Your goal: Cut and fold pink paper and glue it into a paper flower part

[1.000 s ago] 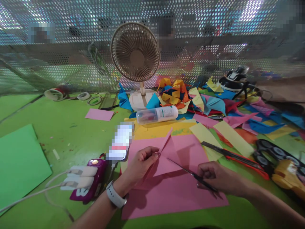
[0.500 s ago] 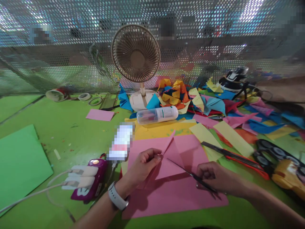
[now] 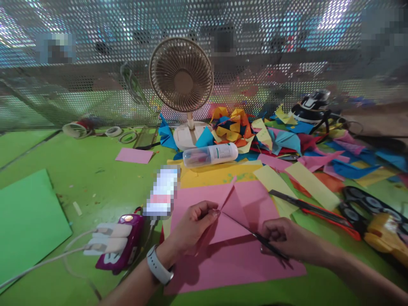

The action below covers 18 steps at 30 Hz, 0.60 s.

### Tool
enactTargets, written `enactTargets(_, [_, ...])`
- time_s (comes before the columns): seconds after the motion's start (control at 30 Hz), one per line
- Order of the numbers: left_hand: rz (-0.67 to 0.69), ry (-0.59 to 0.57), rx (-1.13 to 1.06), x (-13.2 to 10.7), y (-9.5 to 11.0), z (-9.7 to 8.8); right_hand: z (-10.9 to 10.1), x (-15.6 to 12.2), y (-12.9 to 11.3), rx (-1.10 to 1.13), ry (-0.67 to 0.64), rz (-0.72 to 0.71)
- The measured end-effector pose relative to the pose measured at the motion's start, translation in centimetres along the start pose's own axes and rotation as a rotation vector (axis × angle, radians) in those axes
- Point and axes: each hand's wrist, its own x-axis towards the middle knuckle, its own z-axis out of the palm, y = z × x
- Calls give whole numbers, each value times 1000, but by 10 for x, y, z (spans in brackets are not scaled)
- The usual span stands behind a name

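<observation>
My left hand (image 3: 199, 221), a pale watch on its wrist, pinches a folded piece of pink paper (image 3: 234, 216) between thumb and fingers. A narrow flap of this piece stands up beyond the fingertips. My right hand (image 3: 282, 238) is closed around a slim dark pointed tool (image 3: 267, 243) with a black handle; its exact kind is unclear. The tool's thin tip reaches left to the paper, close to my left fingertips. Beneath both hands lies a larger pink sheet (image 3: 229, 272), partly over a yellow sheet (image 3: 204, 176).
Right of the papers lies an orange-and-black cutter knife (image 3: 312, 209). Behind are a clear-ended bottle (image 3: 210, 154), a desk fan (image 3: 181, 76) and heaped coloured paper pieces (image 3: 236, 125). On the left are a phone (image 3: 162, 191), a purple power block (image 3: 124, 246) and a green sheet (image 3: 28, 221).
The tool's tip has come slightly closer to my left fingertips. My left hand still pinches the paper, and the view has shifted a little.
</observation>
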Motion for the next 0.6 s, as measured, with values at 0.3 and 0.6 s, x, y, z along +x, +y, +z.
enactTargets(0.3, [-30, -14, 28, -1, 1, 0, 1, 0, -3, 18, 2, 20])
enactTargets(0.6, [-31, -11, 45, -1, 2, 1, 0, 0, -2, -40, 14, 12])
